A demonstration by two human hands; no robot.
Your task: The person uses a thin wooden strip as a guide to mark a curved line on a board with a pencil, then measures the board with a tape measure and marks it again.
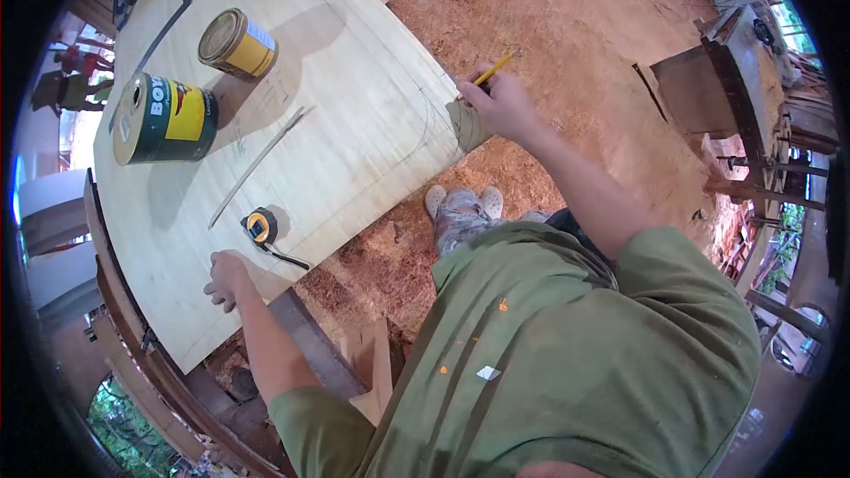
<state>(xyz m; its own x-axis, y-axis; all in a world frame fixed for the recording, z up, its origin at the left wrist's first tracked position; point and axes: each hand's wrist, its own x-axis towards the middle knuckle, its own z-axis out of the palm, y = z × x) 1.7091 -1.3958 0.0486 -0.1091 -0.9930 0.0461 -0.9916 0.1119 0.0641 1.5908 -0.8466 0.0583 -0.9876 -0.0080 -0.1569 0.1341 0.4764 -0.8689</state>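
A yellow pencil [498, 68] is held in my right hand [503, 104] at the right edge of a pale plywood sheet [354, 80]. Curved pencil lines run over the wood beside that hand. My left hand [227, 281] rests on the sheet near its lower left edge, fingers curled; whether anything is under them is hidden. Just above it lies a yellow and black tape measure [259, 227] with a black strap. A thin bent strip [257, 168] lies farther up. A green and yellow can [166, 119] and a smaller yellow can [238, 44] stand on the sheet.
A dark metal square [168, 25] and a dark tool [129, 2] lie at the sheet's far left end. Sawdust covers the floor [567, 18]. Wooden pieces [708, 88] stand at the right. People [75, 80] are visible in the left background.
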